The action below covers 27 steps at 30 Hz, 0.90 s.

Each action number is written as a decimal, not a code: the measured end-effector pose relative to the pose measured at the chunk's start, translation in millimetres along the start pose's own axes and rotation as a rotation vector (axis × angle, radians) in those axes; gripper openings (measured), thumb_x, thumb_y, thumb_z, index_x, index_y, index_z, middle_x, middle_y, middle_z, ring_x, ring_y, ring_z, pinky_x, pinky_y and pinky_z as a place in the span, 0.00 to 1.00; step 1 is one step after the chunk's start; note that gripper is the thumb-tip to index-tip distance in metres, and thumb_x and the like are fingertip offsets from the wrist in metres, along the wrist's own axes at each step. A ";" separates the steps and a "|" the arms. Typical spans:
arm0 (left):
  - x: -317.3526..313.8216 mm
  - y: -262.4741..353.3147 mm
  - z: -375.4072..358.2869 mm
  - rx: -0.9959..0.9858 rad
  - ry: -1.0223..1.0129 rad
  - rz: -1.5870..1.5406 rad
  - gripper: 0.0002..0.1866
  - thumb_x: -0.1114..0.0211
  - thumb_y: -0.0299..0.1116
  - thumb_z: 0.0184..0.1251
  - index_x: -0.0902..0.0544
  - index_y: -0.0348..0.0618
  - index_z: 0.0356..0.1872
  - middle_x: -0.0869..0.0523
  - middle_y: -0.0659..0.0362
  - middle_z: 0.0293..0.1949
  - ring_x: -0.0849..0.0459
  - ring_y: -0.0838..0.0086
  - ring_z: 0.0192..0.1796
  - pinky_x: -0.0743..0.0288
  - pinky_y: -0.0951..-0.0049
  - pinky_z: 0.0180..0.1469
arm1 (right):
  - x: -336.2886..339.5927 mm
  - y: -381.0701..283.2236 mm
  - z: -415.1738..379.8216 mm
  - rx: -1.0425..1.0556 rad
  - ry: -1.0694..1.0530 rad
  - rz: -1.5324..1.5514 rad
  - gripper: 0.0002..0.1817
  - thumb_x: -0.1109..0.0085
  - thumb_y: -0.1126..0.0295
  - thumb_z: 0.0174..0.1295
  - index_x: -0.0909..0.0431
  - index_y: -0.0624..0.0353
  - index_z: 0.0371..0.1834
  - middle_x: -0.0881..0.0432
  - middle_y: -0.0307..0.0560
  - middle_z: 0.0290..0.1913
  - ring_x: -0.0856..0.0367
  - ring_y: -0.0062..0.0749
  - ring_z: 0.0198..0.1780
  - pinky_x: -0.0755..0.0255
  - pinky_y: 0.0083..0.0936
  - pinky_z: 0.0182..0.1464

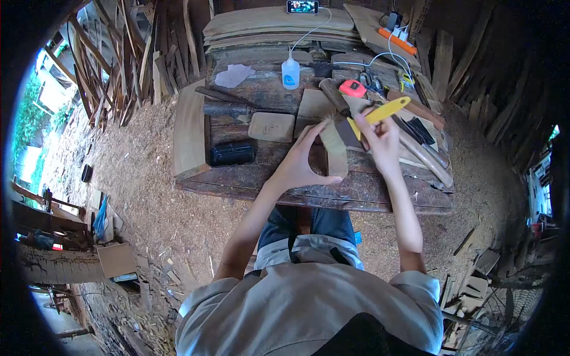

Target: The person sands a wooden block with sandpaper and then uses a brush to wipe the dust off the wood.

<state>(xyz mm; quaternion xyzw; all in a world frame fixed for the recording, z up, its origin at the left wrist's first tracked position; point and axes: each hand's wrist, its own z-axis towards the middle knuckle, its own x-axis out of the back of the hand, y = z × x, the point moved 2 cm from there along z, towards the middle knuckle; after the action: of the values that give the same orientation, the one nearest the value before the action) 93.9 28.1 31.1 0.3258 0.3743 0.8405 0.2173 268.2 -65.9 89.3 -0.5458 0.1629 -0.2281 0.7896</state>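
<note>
My right hand (382, 142) grips a paintbrush by its yellow handle (389, 110), just above the front half of the workbench. The brush's dark flat section (348, 133) points left, and its pale end, slightly blurred, is against or just over the top of a wooden block (337, 166). My left hand (298, 161) holds that block from the left side, thumb at its near end and fingers reaching to the far end. Whether the bristles press on the wood is hard to tell. Left of my left hand lies a rounded, flat wooden piece (271, 126).
The workbench (273, 193) carries a black case (232, 153), a glue-like bottle (290, 72), a red tape measure (352, 88) and wooden-handled tools (426, 159) at right. Behind are stacked boards (279, 24), a phone (302, 6) and an orange power strip (397, 41). Wood shavings cover the floor (136, 172).
</note>
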 end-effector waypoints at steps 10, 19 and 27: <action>12.1 3.1 -23.0 0.005 0.052 -0.130 0.56 0.11 0.35 0.36 0.36 0.38 0.70 0.29 0.49 0.66 0.25 0.62 0.67 0.30 0.60 0.69 | -11.7 -14.0 -17.0 -0.037 0.140 0.112 0.08 0.37 0.68 0.70 0.21 0.61 0.37 0.22 0.34 0.22 0.29 0.14 0.18 0.40 0.14 0.22; 18.5 4.2 -41.9 0.217 0.098 -0.439 0.58 0.14 0.22 0.39 0.45 0.41 0.72 0.33 0.49 0.68 0.21 0.60 0.64 0.17 0.60 0.59 | -17.9 33.9 -25.9 -0.123 0.108 0.145 0.07 0.35 0.72 0.68 0.20 0.65 0.38 0.20 0.38 0.21 0.24 0.17 0.18 0.35 0.15 0.23; 19.6 0.1 -15.2 0.116 0.130 -0.504 0.57 0.15 0.20 0.40 0.45 0.40 0.72 0.38 0.50 0.69 0.23 0.61 0.65 0.18 0.62 0.61 | 10.7 -6.5 -16.9 0.076 0.340 0.099 0.08 0.35 0.70 0.68 0.21 0.63 0.35 0.18 0.40 0.24 0.25 0.18 0.18 0.35 0.17 0.20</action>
<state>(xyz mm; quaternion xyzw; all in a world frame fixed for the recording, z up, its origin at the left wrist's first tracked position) 69.6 32.6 31.0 0.1793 0.5044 0.7562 0.3763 267.5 -86.9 89.4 -0.4606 0.3121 -0.2839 0.7809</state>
